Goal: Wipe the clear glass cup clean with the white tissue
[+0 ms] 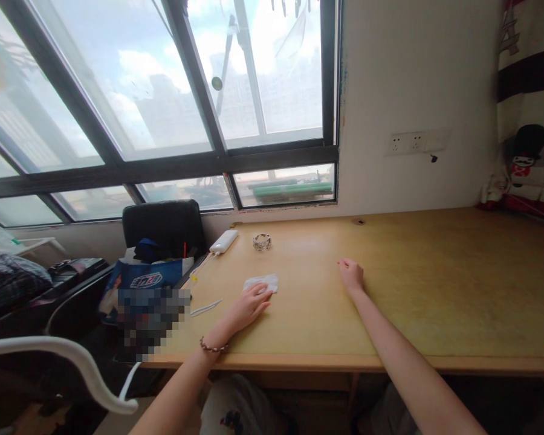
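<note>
Near edge: both bare forearms cut off below the elbow.
Folded white tissue [261, 282] on the tan wooden desk [412, 290]: near corner covered by the left hand's [249, 304] fingers [263, 292].
Blue printed shopping bag [140, 282], left of the desk: lower part pixelated, lettering unreadable.
Small silvery ring-shaped object [262, 241], far side of the desk: too small to identify.
Striped red-and-white fabric [528, 109], far right: cut by the right edge.
White curved chair arm [68, 356], near left: runs off the left edge.
</note>
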Motion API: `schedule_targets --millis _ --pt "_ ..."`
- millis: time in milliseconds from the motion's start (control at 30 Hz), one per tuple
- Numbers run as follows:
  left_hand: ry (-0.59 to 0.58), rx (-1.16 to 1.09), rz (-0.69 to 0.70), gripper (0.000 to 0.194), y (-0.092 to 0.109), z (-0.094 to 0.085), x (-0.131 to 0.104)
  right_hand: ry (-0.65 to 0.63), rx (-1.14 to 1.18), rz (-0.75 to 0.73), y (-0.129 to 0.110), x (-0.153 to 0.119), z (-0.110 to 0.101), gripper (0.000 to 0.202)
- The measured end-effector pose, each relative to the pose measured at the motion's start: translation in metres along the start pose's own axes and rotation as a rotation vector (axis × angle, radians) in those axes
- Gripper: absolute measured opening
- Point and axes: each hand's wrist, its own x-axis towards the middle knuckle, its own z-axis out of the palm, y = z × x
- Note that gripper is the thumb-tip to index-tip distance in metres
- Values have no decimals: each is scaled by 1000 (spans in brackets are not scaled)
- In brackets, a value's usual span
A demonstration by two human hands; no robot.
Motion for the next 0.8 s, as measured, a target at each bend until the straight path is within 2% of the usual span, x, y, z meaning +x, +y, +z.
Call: schedule_targets --millis 100,233,333,433,567,667,800 --pt "8 8 -16 34 -22 -9 -13 -10 -27 11 0 0 0 33" --pt "35 6 -12 32 -43 -13 -20 -3 -32 10 1 1 0 33" --pt "70 -14 -24 29 -53 -11 -20 2 -13 6 1 1 0 32" --pt "147 -39 -64 26 -52 -8 -12 9 -15 -1 0 1 0 33" --pt "269 -220 -106 28 -30 -5 24 12 -10 4 -2 0 0 33" --pt "435 -471 -206 28 3 4 74 8 21 8 -3 1 1 35" --pt "527 -885 -323 37 53 33 147 -15 86 20 -4 3 2 39"
